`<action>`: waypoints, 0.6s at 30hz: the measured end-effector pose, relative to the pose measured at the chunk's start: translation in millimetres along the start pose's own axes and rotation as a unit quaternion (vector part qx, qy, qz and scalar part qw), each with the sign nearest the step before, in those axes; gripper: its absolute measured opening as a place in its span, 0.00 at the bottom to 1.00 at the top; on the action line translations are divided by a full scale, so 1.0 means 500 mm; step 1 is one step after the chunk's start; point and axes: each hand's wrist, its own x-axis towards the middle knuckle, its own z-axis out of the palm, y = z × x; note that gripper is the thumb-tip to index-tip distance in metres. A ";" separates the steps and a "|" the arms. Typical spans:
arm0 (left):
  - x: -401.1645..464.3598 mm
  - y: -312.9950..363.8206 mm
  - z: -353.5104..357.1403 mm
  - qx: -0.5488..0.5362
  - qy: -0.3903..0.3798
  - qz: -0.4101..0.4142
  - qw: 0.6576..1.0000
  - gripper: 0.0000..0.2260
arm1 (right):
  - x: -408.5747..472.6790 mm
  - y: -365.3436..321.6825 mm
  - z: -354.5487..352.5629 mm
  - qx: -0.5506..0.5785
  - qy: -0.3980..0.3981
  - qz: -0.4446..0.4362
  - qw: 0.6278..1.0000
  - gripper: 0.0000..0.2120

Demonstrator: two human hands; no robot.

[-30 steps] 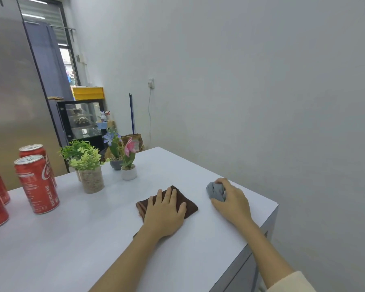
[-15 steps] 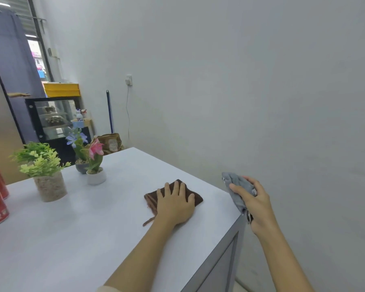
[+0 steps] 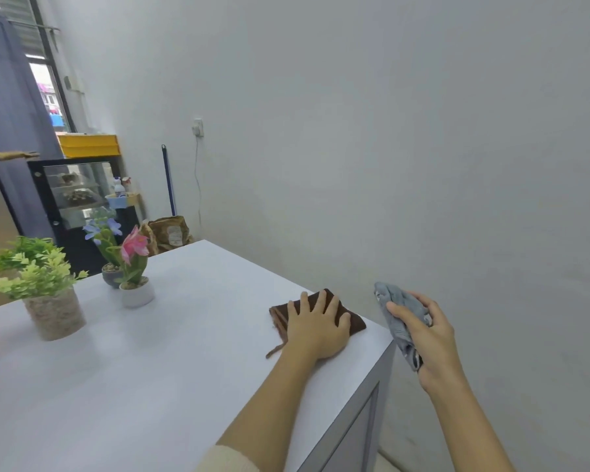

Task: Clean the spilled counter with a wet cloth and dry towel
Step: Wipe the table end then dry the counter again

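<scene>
A folded brown towel (image 3: 353, 322) lies near the right corner of the white counter (image 3: 171, 352). My left hand (image 3: 315, 327) rests flat on the towel with its fingers spread, covering most of it. Off the counter's right edge, my right hand (image 3: 426, 335) grips a crumpled grey cloth (image 3: 397, 310) in the air, at about counter height. One end of the cloth sticks up above my fingers and the other hangs below my palm.
Three small potted plants stand at the counter's back left: a green one (image 3: 38, 284), a pink flower (image 3: 135, 267) and a blue flower (image 3: 104, 247). The grey wall (image 3: 423, 148) runs close along the right. A glass display case (image 3: 79, 195) stands behind the counter.
My right hand lifted the grey cloth off the counter and carried it right, past the edge. My left hand stayed on the brown towel. The view swung right, so the red cans left the frame.
</scene>
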 end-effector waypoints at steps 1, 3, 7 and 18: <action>-0.001 0.014 0.003 0.001 0.000 0.017 1.000 0.25 | -0.001 0.003 0.000 0.003 0.004 0.000 1.000 0.18; -0.024 0.026 0.010 0.009 0.000 0.068 0.998 0.24 | -0.002 0.012 -0.001 0.008 0.010 0.001 1.000 0.18; -0.060 -0.018 0.013 0.004 0.006 0.104 0.995 0.24 | -0.003 0.013 -0.010 -0.002 0.005 0.006 1.000 0.18; -0.008 0.046 0.011 0.004 -0.009 0.034 0.999 0.24 | -0.021 0.000 -0.066 0.007 0.035 0.012 0.999 0.17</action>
